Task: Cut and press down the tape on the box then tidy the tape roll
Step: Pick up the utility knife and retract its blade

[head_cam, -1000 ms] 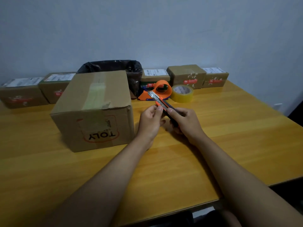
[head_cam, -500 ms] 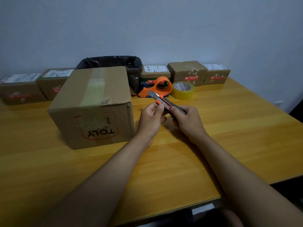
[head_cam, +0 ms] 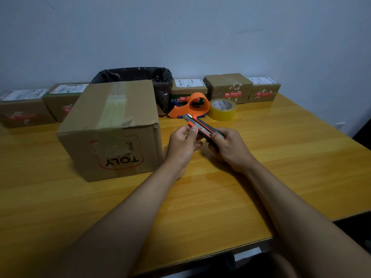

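A large cardboard box (head_cam: 112,127) printed "TOLY" stands left of centre on the wooden table (head_cam: 261,167), with a strip of clear tape over its top and down its front. Just right of the box, both hands hold an orange and black utility knife (head_cam: 202,127) above the table. My right hand (head_cam: 228,147) grips its handle. My left hand (head_cam: 182,143) pinches the blade end with thumb and fingers. A roll of clear yellowish tape (head_cam: 222,109) lies behind them, next to an orange tape dispenser (head_cam: 192,106).
A bin lined with a black bag (head_cam: 140,77) stands behind the big box. Several small taped parcels line the wall: two at the left (head_cam: 26,109), others at the right (head_cam: 228,88). The table's front edge runs close to my body.
The view shifted slightly. Both hands stay on the knife in almost the same place beside the box; my left thumb has slid a little along the blade end.
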